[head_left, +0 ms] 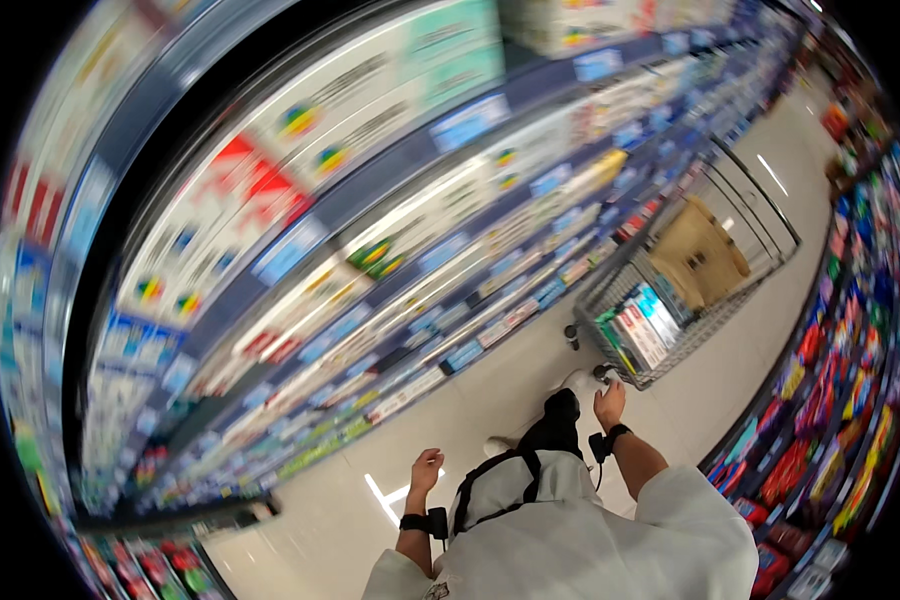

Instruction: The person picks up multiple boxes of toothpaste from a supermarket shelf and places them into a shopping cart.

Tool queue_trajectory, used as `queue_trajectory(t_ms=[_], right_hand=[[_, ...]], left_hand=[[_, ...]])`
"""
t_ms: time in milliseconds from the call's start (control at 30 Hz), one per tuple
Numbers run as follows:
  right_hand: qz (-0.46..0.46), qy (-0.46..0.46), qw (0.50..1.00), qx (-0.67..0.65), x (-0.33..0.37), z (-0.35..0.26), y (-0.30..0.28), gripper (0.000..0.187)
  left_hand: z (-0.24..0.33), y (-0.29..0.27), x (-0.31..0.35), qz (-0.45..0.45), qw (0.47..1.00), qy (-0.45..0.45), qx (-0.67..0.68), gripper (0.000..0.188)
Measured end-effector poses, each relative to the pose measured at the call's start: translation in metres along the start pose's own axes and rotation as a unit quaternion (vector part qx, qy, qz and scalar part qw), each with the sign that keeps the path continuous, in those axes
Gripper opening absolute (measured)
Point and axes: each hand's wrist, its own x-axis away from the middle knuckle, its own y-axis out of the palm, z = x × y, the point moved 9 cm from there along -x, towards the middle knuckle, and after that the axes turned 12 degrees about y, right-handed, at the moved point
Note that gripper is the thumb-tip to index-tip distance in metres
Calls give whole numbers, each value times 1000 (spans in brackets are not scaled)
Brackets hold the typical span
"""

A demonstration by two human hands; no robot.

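My left hand [427, 471] hangs at my left side over the pale floor, empty, its fingers loosely bent and not pressed together. On the other side, my right hand [610, 403] is held out near the closest corner of a grey wire shopping cart [685, 345]. Its fingers are a little apart, with no object visible in them, and a small gap seems to separate them from the cart. Inside the cart lie a brown cardboard-coloured bag or box [703, 255] and a white, blue and green package [646, 328]. Each wrist wears a black strap with a small device.
A long shelf [370, 185] of boxed goods with blue-white price tags runs along the left, blurred. Colourful packets fill a rack [820, 400] on the right. Glossy tiled floor [345, 490] lies between them. Another low display [150, 565] stands at the lower left.
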Motion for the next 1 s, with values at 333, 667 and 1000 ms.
queue_trajectory(t_ms=[333,667,1000], right_hand=[[-300,-210,921,-131,113,-187,145,25],[-470,-370,780,-181,264,-441,90,28],[-463,-500,694,-233,386,-575,-24,48]], left_hand=[[-88,-94,104,149,983,-9,103,32],[5,-177,95,254,959,100,72,27],[158,-320,84,362,906,221,-7,23]])
